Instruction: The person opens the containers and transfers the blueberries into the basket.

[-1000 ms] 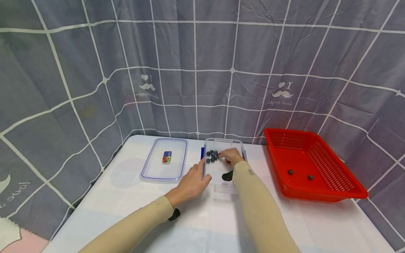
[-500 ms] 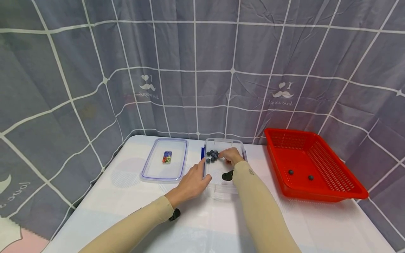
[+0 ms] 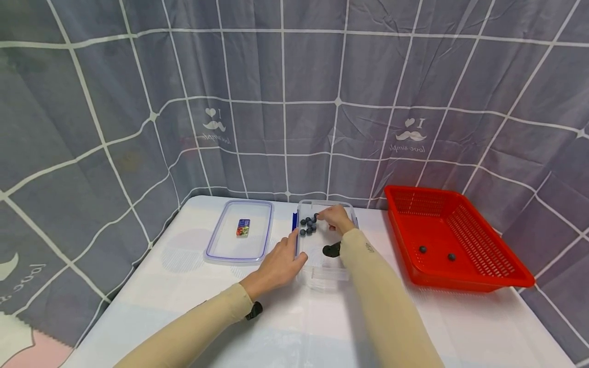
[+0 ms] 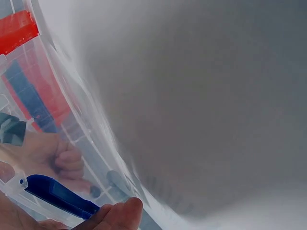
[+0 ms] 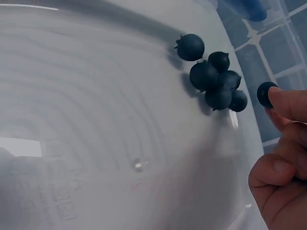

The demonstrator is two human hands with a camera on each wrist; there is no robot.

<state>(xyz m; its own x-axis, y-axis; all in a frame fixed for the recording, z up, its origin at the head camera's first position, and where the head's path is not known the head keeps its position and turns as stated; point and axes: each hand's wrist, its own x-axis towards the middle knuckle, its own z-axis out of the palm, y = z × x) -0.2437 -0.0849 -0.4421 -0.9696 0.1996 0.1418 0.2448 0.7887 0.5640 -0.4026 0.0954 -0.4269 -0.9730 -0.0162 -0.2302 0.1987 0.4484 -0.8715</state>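
A clear plastic food container (image 3: 317, 259) with blue side latches stands in the middle of the table. Several blueberries (image 3: 309, 225) lie clustered on its floor toward the far left corner. My right hand (image 3: 337, 218) is over the container and pinches one blueberry (image 5: 263, 96) between thumb and forefinger, apart from the cluster (image 5: 218, 79) in the right wrist view. At the container's left side my left hand (image 3: 279, 259) rests with its fingers extended along the wall. The left wrist view has its fingertips (image 4: 125, 215) by a blue latch (image 4: 57, 195).
Right of the container sits a red plastic basket (image 3: 442, 240) with two blueberries (image 3: 452, 256) on its floor. To the left lies a clear lid (image 3: 221, 245) with a blue-purple seal and a small fruit label (image 3: 243, 228). A grey checked curtain (image 3: 257, 128) hangs behind the table.
My right hand has lifted slightly and moved a little away from me with a blueberry pinched from the cluster. My left hand has stayed at the container's side.
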